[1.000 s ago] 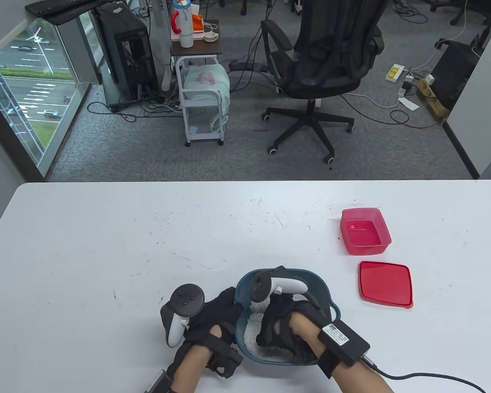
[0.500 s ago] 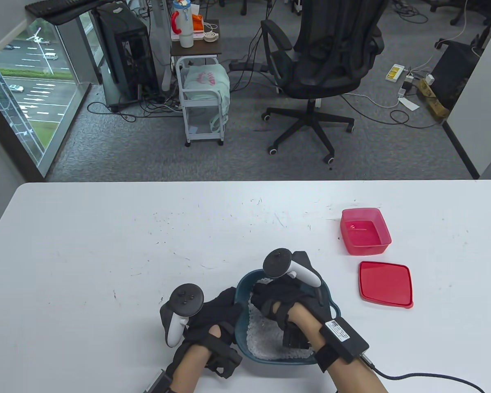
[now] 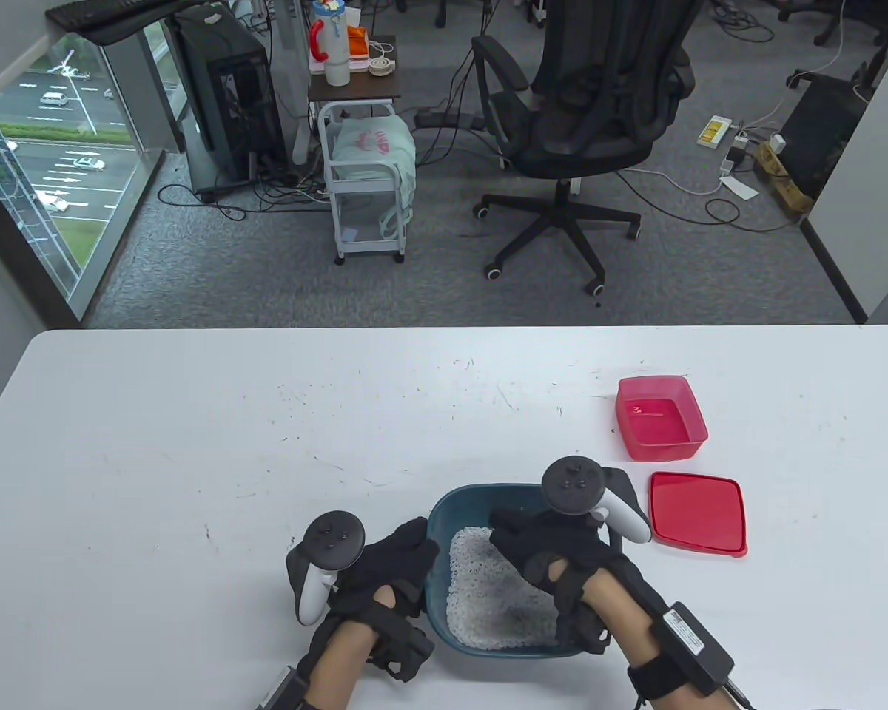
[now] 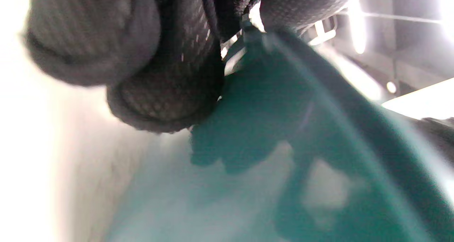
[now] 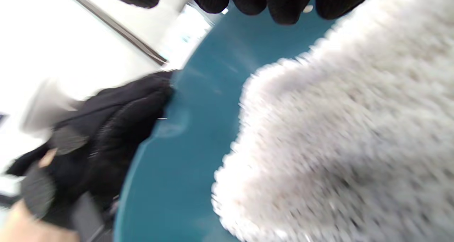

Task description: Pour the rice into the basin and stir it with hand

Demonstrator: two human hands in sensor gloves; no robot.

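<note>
Since the earlier frame, right hand [image 3: 562, 551] has swept from the basin's centre toward its 2 o'clock rim, fingers relaxed, holding nothing. Left hand [image 3: 396, 566] grips the basin [image 3: 459, 503] at its 9 o'clock rim. Rice [image 3: 488, 599] lies inside, at 7 o'clock from the right hand, the nearer one.

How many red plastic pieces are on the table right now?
2: an open red container toward the table's far right, and its flat red lid lying just nearer, right of the basin. Nothing seems hidden.
</note>
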